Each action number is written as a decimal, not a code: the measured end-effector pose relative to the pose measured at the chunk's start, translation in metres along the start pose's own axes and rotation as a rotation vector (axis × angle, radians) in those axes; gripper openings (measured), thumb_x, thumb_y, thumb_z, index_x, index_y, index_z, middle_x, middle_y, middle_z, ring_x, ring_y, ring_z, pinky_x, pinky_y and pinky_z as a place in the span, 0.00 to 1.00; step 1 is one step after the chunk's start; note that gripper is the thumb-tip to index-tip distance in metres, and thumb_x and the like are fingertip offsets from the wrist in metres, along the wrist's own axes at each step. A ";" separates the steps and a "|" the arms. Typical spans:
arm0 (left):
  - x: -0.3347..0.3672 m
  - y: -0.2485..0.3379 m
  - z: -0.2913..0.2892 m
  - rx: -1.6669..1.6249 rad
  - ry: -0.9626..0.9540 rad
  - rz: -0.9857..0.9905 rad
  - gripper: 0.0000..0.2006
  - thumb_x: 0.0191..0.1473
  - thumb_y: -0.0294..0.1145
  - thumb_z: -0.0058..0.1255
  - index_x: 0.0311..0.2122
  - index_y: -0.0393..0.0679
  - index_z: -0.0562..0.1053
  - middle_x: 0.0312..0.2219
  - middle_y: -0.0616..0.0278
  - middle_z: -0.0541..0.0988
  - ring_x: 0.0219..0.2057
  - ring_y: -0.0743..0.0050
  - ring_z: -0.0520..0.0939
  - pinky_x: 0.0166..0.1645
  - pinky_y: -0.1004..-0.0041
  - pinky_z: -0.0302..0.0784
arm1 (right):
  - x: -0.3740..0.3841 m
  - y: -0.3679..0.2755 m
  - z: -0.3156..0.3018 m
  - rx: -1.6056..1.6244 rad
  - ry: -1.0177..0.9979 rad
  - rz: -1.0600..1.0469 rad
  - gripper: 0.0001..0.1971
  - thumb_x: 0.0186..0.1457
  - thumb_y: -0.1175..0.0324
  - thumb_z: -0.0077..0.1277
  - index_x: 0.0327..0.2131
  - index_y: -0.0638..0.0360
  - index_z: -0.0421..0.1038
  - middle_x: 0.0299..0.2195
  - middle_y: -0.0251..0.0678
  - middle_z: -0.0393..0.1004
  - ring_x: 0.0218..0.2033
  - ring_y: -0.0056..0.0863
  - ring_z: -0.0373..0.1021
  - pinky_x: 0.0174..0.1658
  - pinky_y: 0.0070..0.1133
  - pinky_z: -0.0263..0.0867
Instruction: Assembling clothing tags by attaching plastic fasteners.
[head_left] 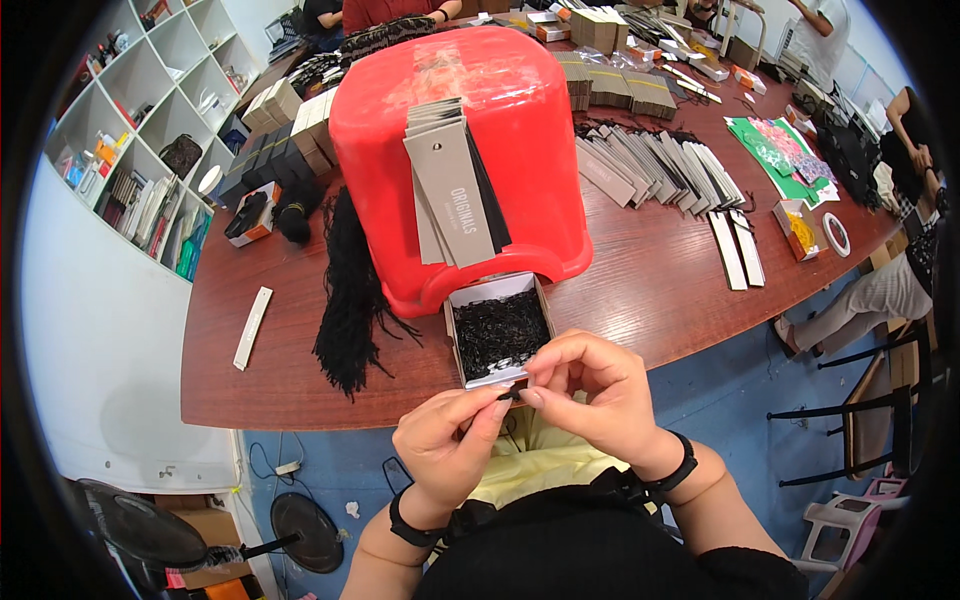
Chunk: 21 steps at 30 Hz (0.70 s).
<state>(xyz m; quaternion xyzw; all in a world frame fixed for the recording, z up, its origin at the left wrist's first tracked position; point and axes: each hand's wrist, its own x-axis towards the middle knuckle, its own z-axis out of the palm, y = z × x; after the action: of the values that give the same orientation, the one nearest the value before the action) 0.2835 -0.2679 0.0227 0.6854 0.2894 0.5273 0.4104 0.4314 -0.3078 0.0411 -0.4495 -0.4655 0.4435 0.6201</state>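
My left hand (447,440) and my right hand (597,395) meet just in front of the table edge. Between their fingertips is a small black piece (512,392), pinched from both sides; its exact kind is too small to make out. Right beyond my fingers, an open white box (482,291) holds many tiny black pieces (500,330). Behind the box stands a red plastic stool (540,150), with a fanned stack of grey hang tags (447,190) against it. A thick bundle of black cords (348,310) lies to its left.
Rows of grey tags with black strings (655,170) spread over the table's right side, near white strips (735,250) and a tape roll (836,235). One pale strip (253,328) lies at left. People sit around the table; a fan (140,525) stands lower left.
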 end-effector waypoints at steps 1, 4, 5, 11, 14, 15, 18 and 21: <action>0.000 -0.001 0.000 0.000 0.001 0.001 0.08 0.40 0.18 0.52 0.31 0.34 0.74 0.21 0.59 0.76 0.18 0.84 0.72 0.23 0.85 0.65 | 0.001 0.003 -0.001 0.000 -0.001 -0.001 0.05 0.41 0.81 0.51 0.26 0.63 0.71 0.26 0.30 0.66 0.22 0.09 0.61 0.25 0.09 0.57; -0.001 -0.002 -0.001 -0.192 0.011 -0.108 0.08 0.42 0.18 0.50 0.32 0.34 0.73 0.22 0.61 0.76 0.20 0.88 0.71 0.24 0.87 0.65 | 0.003 0.011 -0.004 -0.078 -0.018 -0.146 0.07 0.42 0.78 0.51 0.29 0.62 0.71 0.26 0.29 0.66 0.18 0.08 0.59 0.21 0.08 0.54; -0.002 -0.001 -0.002 -0.279 0.005 -0.179 0.08 0.43 0.18 0.50 0.32 0.34 0.73 0.23 0.61 0.76 0.21 0.89 0.71 0.25 0.87 0.65 | 0.003 0.010 -0.005 -0.108 -0.040 -0.162 0.07 0.42 0.78 0.52 0.29 0.61 0.71 0.26 0.29 0.66 0.18 0.08 0.59 0.21 0.08 0.54; -0.002 -0.001 -0.002 -0.427 0.003 -0.277 0.08 0.44 0.18 0.48 0.33 0.33 0.73 0.24 0.61 0.76 0.23 0.89 0.72 0.26 0.88 0.65 | 0.003 0.006 -0.002 -0.180 -0.078 -0.186 0.07 0.42 0.77 0.52 0.29 0.61 0.72 0.26 0.29 0.66 0.20 0.09 0.59 0.21 0.09 0.54; 0.000 0.000 0.002 -0.423 0.020 -0.310 0.08 0.44 0.18 0.49 0.33 0.33 0.73 0.24 0.62 0.76 0.22 0.89 0.71 0.25 0.89 0.64 | 0.003 0.007 -0.002 -0.179 -0.081 -0.192 0.07 0.42 0.77 0.52 0.29 0.61 0.72 0.26 0.29 0.66 0.20 0.10 0.60 0.21 0.10 0.54; 0.000 -0.001 0.003 -0.401 0.034 -0.326 0.08 0.44 0.18 0.49 0.33 0.33 0.73 0.23 0.63 0.76 0.22 0.90 0.70 0.25 0.89 0.64 | 0.003 0.007 -0.002 -0.187 -0.080 -0.201 0.07 0.42 0.77 0.52 0.29 0.61 0.72 0.26 0.29 0.66 0.20 0.10 0.60 0.21 0.10 0.54; -0.002 -0.004 0.001 -0.388 0.014 -0.306 0.08 0.44 0.17 0.49 0.34 0.32 0.72 0.24 0.63 0.75 0.22 0.90 0.71 0.25 0.89 0.64 | 0.004 0.007 -0.003 -0.199 -0.079 -0.207 0.06 0.42 0.77 0.52 0.29 0.61 0.72 0.25 0.30 0.67 0.20 0.11 0.60 0.21 0.10 0.55; -0.002 -0.002 -0.001 -0.383 0.003 -0.314 0.09 0.44 0.17 0.49 0.34 0.32 0.72 0.24 0.62 0.76 0.23 0.89 0.72 0.27 0.88 0.66 | 0.004 0.006 -0.003 -0.220 -0.085 -0.171 0.06 0.42 0.77 0.51 0.29 0.62 0.72 0.25 0.30 0.67 0.20 0.11 0.60 0.22 0.10 0.55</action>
<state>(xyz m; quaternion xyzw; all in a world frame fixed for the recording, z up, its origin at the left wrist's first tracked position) 0.2825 -0.2681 0.0200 0.5409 0.2880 0.5032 0.6092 0.4338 -0.3032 0.0361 -0.4543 -0.5737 0.3541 0.5824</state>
